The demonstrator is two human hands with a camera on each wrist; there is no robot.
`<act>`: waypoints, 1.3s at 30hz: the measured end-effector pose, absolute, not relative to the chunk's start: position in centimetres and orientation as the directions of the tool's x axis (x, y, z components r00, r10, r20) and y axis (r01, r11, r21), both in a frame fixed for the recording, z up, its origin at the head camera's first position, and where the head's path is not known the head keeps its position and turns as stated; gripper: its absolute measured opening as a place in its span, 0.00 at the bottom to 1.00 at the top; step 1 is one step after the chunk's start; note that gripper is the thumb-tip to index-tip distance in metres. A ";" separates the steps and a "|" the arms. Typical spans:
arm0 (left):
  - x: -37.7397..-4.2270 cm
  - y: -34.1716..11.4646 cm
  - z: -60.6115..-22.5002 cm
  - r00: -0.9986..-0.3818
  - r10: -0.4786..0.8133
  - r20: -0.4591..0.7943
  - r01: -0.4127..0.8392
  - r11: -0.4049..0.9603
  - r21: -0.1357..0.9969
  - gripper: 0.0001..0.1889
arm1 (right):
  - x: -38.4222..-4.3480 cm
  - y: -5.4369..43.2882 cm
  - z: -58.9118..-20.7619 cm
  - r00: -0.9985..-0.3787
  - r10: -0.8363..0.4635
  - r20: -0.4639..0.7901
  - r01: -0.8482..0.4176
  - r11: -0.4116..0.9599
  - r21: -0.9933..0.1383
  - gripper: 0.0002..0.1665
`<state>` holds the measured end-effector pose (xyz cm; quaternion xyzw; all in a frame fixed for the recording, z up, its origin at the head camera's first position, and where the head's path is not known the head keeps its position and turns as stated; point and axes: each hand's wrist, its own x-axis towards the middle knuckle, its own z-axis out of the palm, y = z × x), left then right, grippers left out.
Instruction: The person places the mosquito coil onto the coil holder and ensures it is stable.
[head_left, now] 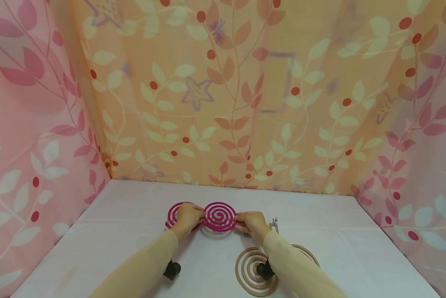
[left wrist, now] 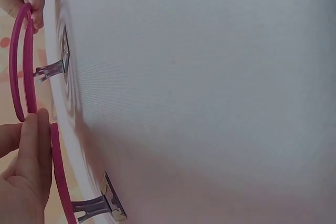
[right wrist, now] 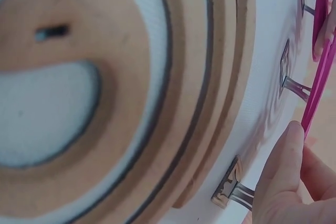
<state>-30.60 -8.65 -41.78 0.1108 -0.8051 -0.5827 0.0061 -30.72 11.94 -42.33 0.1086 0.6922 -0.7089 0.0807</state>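
A magenta mosquito coil (head_left: 219, 215) is held between my two hands, over a metal stand (left wrist: 65, 51) on the white tabletop. My left hand (head_left: 187, 217) pinches its left edge, and my right hand (head_left: 252, 222) pinches the right edge. From the left wrist, its strands (left wrist: 29, 72) look slightly spread apart. Another magenta coil (head_left: 169, 215) sits on a metal stand (left wrist: 113, 200) at the left, partly hidden by my left hand. Beside my right hand is a stand (right wrist: 228, 184) with an upright metal prong and no coil on it.
Brown coils (head_left: 237, 269) lie flat near my right forearm, which partly covers them. Wrist cameras (head_left: 172, 270) are strapped to both sleeves. A flowered yellow cloth (head_left: 245, 136) hangs behind the table, with pink flowered cloths (head_left: 18, 145) at the sides.
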 end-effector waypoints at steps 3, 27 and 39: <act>-30.6 -8.7 -41.9 -0.976 -0.184 -0.120 -0.172 0.296 0.940 0.07 | -30.7 11.9 -42.3 -0.963 0.033 -0.268 0.268 -0.021 -0.963 0.16; -30.8 -8.8 -41.8 -0.977 -0.172 -0.127 -0.178 0.328 0.928 0.08 | -31.0 11.7 -41.8 -0.948 0.078 -0.308 0.307 -0.016 -0.951 0.16; -30.5 -8.8 -41.6 -0.977 -0.165 -0.135 -0.182 0.312 0.933 0.08 | -30.8 11.9 -41.8 -0.950 0.073 -0.305 0.304 -0.027 -0.952 0.16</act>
